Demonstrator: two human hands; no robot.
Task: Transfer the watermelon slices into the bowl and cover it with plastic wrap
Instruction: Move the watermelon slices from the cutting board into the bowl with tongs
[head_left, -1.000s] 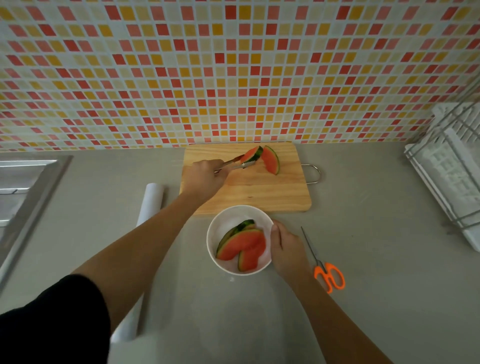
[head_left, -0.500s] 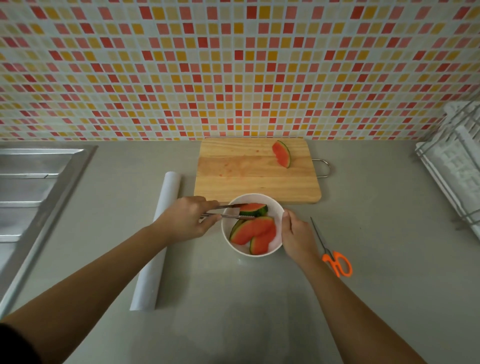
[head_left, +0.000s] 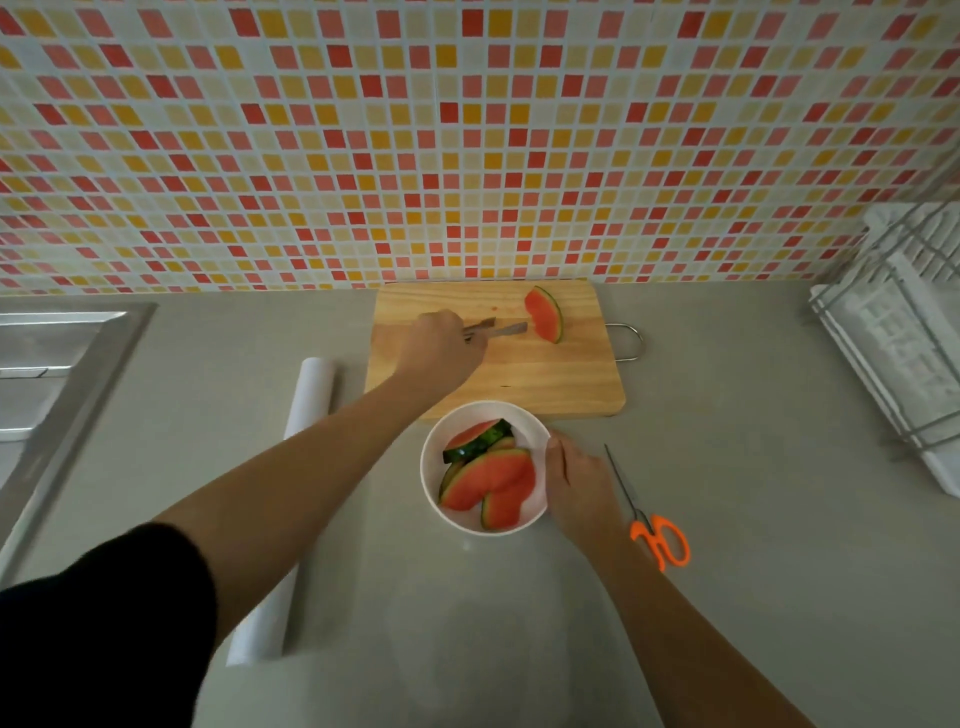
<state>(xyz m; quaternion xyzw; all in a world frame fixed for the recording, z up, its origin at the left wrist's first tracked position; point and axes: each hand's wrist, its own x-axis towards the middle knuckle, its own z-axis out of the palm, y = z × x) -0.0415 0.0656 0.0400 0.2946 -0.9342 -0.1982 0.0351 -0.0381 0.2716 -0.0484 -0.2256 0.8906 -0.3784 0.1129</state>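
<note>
A white bowl (head_left: 430, 478) on the grey counter holds several watermelon slices (head_left: 488, 475). One slice (head_left: 543, 314) lies on the wooden cutting board (head_left: 545, 379) behind the bowl. My left hand (head_left: 436, 351) is over the board and grips metal tongs (head_left: 496, 329), whose empty tips point at that slice, just left of it. My right hand (head_left: 576, 486) holds the bowl's right rim. A roll of plastic wrap (head_left: 306, 400) lies left of the board, partly hidden under my left forearm.
Orange-handled scissors (head_left: 660, 538) lie right of the bowl. A steel sink (head_left: 57, 364) sits at the left edge. A white dish rack (head_left: 898, 332) stands at the right. The tiled wall rises directly behind the board.
My left hand dropped a slice from the tongs into the bowl, then moved back up over the board toward the last slice. My right hand stayed on the bowl.
</note>
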